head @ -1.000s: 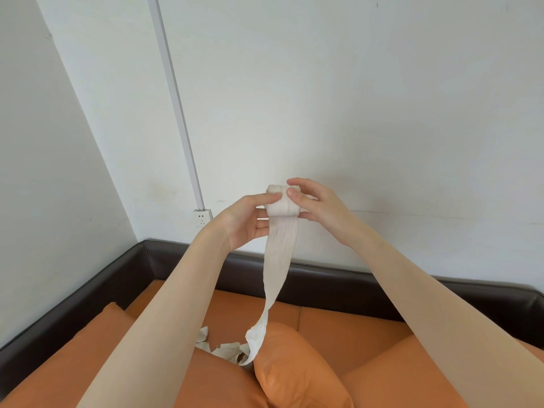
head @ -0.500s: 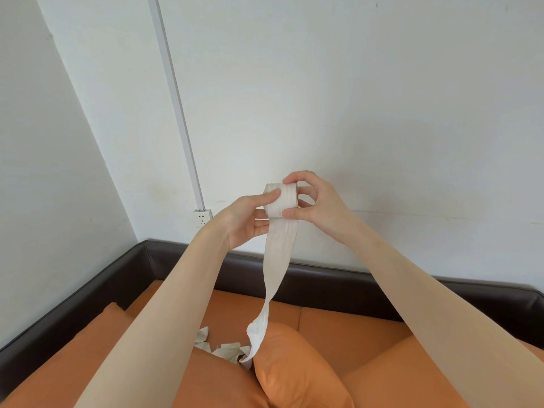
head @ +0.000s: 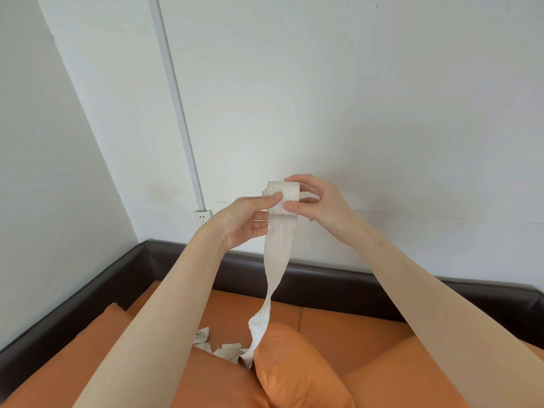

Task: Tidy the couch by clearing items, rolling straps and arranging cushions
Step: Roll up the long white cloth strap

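Head view: both the left hand [head: 245, 222] and right hand [head: 319, 207] pinch the rolled cream fabric strap [head: 282, 198] between them, its tail hanging onto the orange leather couch [head: 353, 334].

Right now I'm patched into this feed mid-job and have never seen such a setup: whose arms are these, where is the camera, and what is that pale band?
There is no machine here: these are a person's two bare arms, seen from a wide-angle camera worn on their head, looking forward and down. The left hand and right hand hold a pale fabric strap, partly wound into a roll that both pinch. Its loose tail hangs to the orange couch, ending beside an orange cushion, with more strap crumpled there. Behind are the couch's dark backrest, a white wall, a cable duct and a wall socket.
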